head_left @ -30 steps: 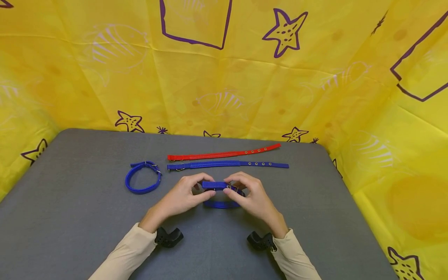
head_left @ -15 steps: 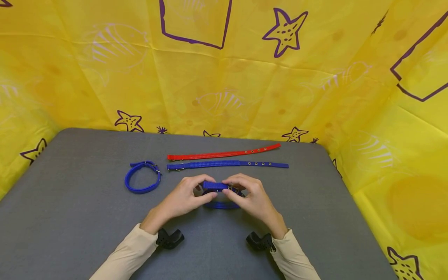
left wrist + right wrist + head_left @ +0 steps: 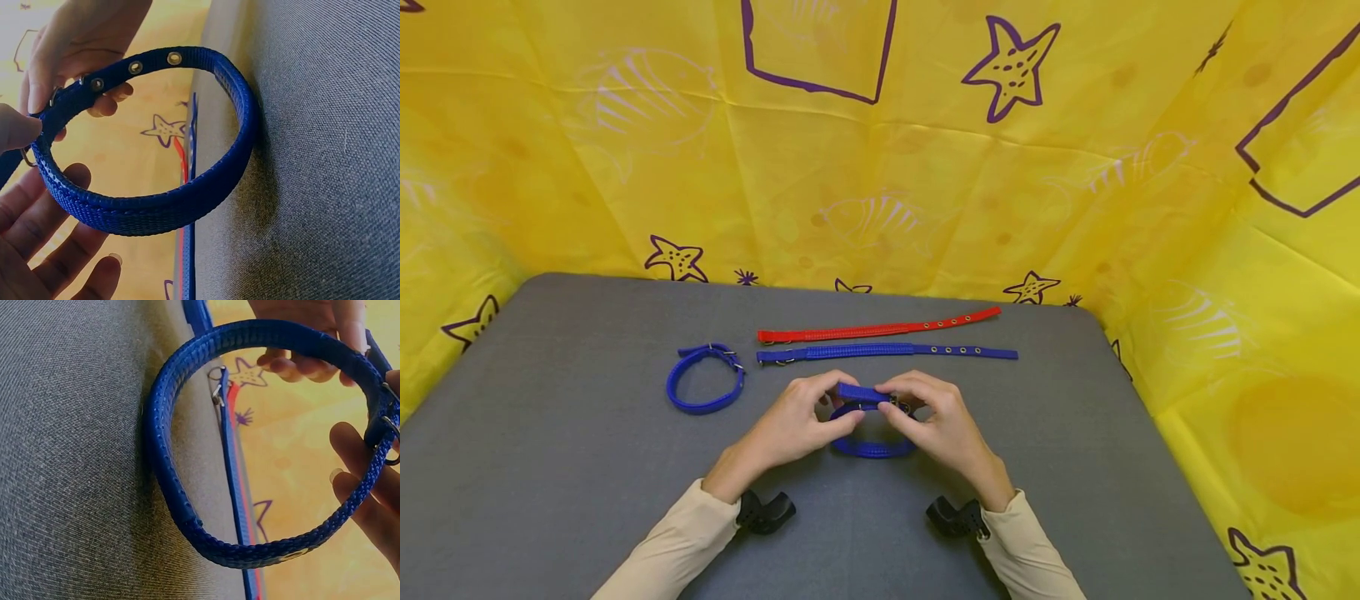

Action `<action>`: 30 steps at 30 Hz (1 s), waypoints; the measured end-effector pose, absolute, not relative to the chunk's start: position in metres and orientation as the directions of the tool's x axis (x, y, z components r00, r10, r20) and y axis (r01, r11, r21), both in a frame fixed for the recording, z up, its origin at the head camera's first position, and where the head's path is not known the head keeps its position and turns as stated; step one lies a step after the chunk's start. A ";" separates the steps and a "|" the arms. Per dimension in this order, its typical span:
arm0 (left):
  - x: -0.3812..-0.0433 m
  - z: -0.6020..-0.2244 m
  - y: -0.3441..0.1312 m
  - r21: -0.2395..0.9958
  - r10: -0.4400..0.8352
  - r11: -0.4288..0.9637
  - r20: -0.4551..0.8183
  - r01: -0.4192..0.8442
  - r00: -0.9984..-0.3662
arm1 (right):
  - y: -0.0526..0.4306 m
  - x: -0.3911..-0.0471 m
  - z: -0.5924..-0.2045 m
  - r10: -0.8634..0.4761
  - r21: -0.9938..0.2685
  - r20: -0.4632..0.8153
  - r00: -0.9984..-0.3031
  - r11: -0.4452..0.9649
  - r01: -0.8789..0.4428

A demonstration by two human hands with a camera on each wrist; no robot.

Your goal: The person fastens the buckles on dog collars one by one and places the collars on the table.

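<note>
A blue collar (image 3: pixel 872 450), closed into a loop, is held between both hands just above the grey table. In the head view my left hand (image 3: pixel 797 417) pinches the loop's left upper side between thumb and fingers, by the strap's free end. Opposite it, my right hand (image 3: pixel 947 417) pinches the collar near the metal buckle, which its fingertips partly cover. The left wrist view shows the padded band of this collar (image 3: pixel 144 212) and metal-rimmed holes along its strap. From the right wrist, the collar (image 3: pixel 162 437) appears as a round loop with metal rings beside the fingers.
Left of the hands lies another blue collar (image 3: pixel 703 408), buckled into a loop. Beyond the hands, a straight blue collar (image 3: pixel 865 351) and a straight red collar (image 3: pixel 850 333) lie side by side. Yellow patterned cloth (image 3: pixel 880 167) borders the grey table (image 3: pixel 587 467).
The held collar has tipped slightly, its lower side coming nearer the person. Its free strap end now slants up toward the left hand. Both hands stay nearly in place.
</note>
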State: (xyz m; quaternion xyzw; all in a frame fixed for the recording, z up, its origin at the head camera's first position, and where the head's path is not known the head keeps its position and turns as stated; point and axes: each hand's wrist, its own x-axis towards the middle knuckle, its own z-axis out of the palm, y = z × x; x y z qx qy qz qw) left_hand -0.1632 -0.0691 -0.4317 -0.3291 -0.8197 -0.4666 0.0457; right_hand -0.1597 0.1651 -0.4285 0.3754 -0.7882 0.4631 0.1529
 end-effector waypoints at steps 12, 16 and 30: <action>-0.160 -0.429 -0.067 0.744 0.509 0.341 0.368 0.575 -0.778 | 0.165 -0.160 -0.427 -0.462 -0.580 0.605 -0.649 0.303 -0.756; -0.159 -0.429 -0.067 0.742 0.495 0.364 0.358 0.564 -0.791 | 0.165 -0.161 -0.427 -0.463 -0.574 0.608 -0.645 0.305 -0.760; -0.160 -0.433 -0.065 0.751 0.456 0.348 0.387 0.561 -0.801 | 0.164 -0.160 -0.429 -0.450 -0.590 0.602 -0.659 0.306 -0.747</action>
